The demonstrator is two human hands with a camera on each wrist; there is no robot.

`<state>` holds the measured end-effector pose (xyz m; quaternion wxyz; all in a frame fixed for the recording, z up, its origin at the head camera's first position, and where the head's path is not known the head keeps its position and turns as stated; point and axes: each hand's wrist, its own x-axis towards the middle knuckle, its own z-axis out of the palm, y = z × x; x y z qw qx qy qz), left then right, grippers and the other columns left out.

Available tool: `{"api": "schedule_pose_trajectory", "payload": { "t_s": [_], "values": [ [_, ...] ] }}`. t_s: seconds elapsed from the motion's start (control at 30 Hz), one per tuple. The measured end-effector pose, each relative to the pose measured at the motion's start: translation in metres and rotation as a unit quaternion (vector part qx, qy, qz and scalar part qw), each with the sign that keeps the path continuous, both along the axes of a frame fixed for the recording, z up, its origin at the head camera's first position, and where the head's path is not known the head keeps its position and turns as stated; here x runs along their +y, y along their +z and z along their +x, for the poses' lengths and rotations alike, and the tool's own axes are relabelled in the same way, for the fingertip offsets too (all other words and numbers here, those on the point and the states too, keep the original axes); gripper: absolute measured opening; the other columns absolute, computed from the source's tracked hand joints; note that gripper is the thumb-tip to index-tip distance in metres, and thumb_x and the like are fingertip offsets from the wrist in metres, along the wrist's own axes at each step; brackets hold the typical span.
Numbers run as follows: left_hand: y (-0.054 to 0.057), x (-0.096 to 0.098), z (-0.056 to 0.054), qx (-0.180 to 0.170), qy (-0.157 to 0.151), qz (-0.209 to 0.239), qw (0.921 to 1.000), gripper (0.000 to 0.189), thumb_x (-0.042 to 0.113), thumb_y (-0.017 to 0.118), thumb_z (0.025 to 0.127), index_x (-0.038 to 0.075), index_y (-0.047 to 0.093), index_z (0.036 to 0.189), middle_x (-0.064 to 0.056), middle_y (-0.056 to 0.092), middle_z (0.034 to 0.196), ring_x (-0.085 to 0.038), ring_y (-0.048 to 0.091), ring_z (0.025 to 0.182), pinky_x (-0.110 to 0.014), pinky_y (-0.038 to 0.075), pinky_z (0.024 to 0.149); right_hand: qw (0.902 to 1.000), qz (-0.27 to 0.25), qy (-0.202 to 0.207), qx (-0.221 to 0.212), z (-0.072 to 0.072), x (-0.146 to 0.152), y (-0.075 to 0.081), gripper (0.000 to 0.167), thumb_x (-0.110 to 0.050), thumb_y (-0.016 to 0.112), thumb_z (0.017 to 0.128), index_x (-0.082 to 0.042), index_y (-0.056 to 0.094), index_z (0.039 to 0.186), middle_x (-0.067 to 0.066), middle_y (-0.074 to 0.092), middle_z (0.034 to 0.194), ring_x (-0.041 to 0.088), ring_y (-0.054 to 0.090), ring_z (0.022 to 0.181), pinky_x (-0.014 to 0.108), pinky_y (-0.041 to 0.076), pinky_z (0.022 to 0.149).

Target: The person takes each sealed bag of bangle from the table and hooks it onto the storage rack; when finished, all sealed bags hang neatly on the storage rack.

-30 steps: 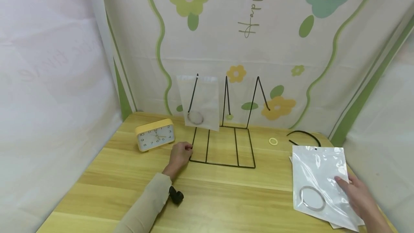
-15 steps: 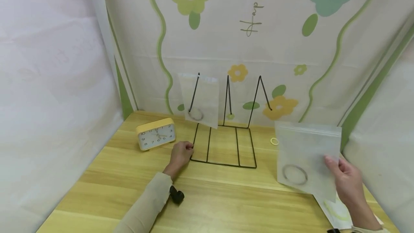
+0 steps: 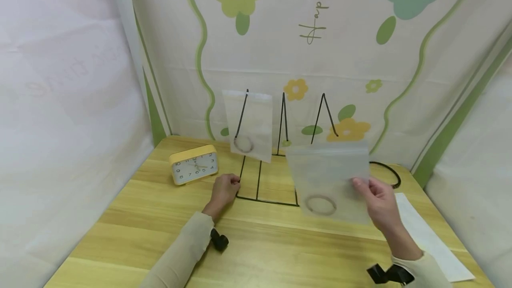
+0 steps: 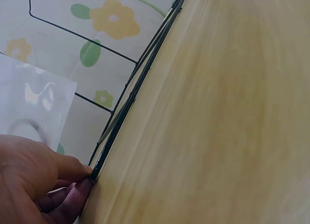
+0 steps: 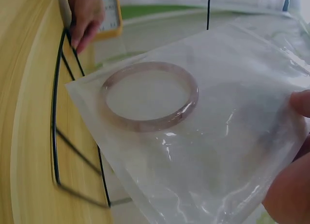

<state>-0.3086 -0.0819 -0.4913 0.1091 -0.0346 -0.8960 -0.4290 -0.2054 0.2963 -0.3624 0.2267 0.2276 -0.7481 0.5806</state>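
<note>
Right hand (image 3: 380, 203) pinched the clear bag (image 3: 338, 168) at its right edge, thumb on the front face. A pinkish ring (image 5: 145, 125) was inside, in the bag's lower left part, away from the gripping fingers. Bag was up off the table (image 3: 280, 248), in the head view overlapping the right part of the black wire rack (image 3: 258, 181); could not tell if they touched. Left hand (image 3: 222, 190) pinched the rack's base wire between thumb and fingers, on the left side near the front corner, well apart from the held bag. Second bag (image 3: 258, 119), also with a ring in it, hung from the rack's left hook, up and to the right of the left hand. Yellow clock (image 3: 194, 165) stood just left of the rack, near the left hand. White packet (image 3: 428, 239) lay on the table beside the right forearm; black curved band (image 3: 390, 168) lay behind the right hand.
</note>
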Motion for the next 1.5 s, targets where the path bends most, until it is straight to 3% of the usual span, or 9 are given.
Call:
{"api": "schedule_pose_trajectory", "payload": {
  "t_s": [0.13, 0.2, 0.37, 0.53, 0.77, 1.1, 1.3, 1.5],
  "values": [
    [-0.001, 0.001, 0.0, -0.001, 0.0, 0.0, 1.0, 0.014, 0.001, 0.071, 0.084, 0.001, 0.075, 0.098, -0.006, 0.072, 0.083, -0.016, 0.065, 0.072, -0.031, 0.054, 0.065, 0.9992, -0.01, 0.037, -0.008, -0.007, -0.029, 0.002, 0.018, 0.01, 0.051, 0.095, 0.009, 0.063, 0.081, -0.007, 0.065, 0.07, 0.001, 0.057, 0.063, 0.018, 0.045, 0.053],
    [-0.001, 0.001, 0.0, -0.001, 0.0, -0.001, 1.0, 0.014, 0.001, 0.071, 0.084, 0.001, 0.075, 0.098, -0.006, 0.072, 0.083, -0.016, 0.065, 0.073, -0.03, 0.054, 0.065, 0.998, -0.016, 0.058, -0.018, -0.011, -0.041, 0.002, 0.016, 0.009, 0.05, 0.096, 0.013, 0.064, 0.089, 0.0, 0.072, 0.085, 0.008, 0.067, 0.073, 0.022, 0.053, 0.061],
    [-0.002, 0.001, 0.0, 0.0, -0.002, 0.0, 1.0, 0.015, 0.001, 0.071, 0.084, 0.0, 0.075, 0.099, -0.007, 0.072, 0.085, -0.017, 0.066, 0.074, -0.03, 0.054, 0.065, 0.995, 0.005, 0.088, -0.045, -0.018, -0.061, 0.001, 0.02, 0.004, 0.047, 0.099, 0.017, 0.062, 0.103, -0.003, 0.073, 0.096, 0.013, 0.071, 0.082, 0.03, 0.058, 0.065],
    [0.001, 0.002, 0.0, 0.004, -0.006, -0.002, 1.0, 0.016, 0.002, 0.071, 0.084, 0.0, 0.075, 0.099, -0.007, 0.073, 0.085, -0.017, 0.066, 0.075, -0.031, 0.055, 0.066, 0.9934, 0.012, 0.074, -0.086, -0.025, -0.068, 0.001, 0.027, -0.007, 0.049, 0.102, 0.016, 0.061, 0.11, -0.005, 0.073, 0.095, 0.014, 0.07, 0.083, 0.032, 0.058, 0.067],
    [0.002, 0.001, -0.001, -0.004, -0.005, -0.006, 1.0, 0.016, 0.002, 0.071, 0.084, 0.001, 0.075, 0.099, -0.006, 0.072, 0.085, -0.016, 0.065, 0.074, -0.03, 0.055, 0.066, 0.9914, -0.017, 0.066, -0.112, -0.029, -0.067, -0.01, 0.028, -0.008, 0.049, 0.102, 0.018, 0.058, 0.109, -0.004, 0.073, 0.092, 0.013, 0.07, 0.08, 0.031, 0.058, 0.066],
    [0.0, -0.001, 0.0, 0.0, -0.003, -0.007, 1.0, 0.015, 0.002, 0.071, 0.084, 0.001, 0.075, 0.098, -0.006, 0.072, 0.084, -0.016, 0.065, 0.074, -0.03, 0.054, 0.065, 0.9913, -0.012, 0.052, -0.12, -0.044, -0.07, -0.013, 0.032, -0.014, 0.05, 0.102, 0.016, 0.06, 0.111, -0.002, 0.072, 0.087, 0.016, 0.069, 0.074, 0.034, 0.058, 0.062],
    [0.0, -0.001, 0.002, -0.011, -0.001, -0.007, 0.9999, 0.016, 0.002, 0.071, 0.084, 0.002, 0.075, 0.099, -0.007, 0.072, 0.087, -0.017, 0.066, 0.076, -0.031, 0.055, 0.068, 0.9878, -0.009, 0.023, -0.154, -0.062, -0.072, -0.013, 0.04, -0.024, 0.052, 0.102, 0.013, 0.059, 0.117, -0.004, 0.07, 0.093, 0.015, 0.068, 0.082, 0.032, 0.057, 0.069],
    [-0.001, -0.001, 0.001, -0.006, 0.0, -0.007, 1.0, 0.016, 0.002, 0.071, 0.083, 0.002, 0.075, 0.099, -0.006, 0.072, 0.085, -0.016, 0.065, 0.075, -0.031, 0.055, 0.067, 0.9826, -0.052, 0.003, -0.179, -0.09, -0.085, -0.011, 0.046, -0.029, 0.055, 0.1, 0.011, 0.057, 0.122, -0.003, 0.069, 0.094, 0.012, 0.067, 0.084, 0.029, 0.056, 0.072]
  ]
}}
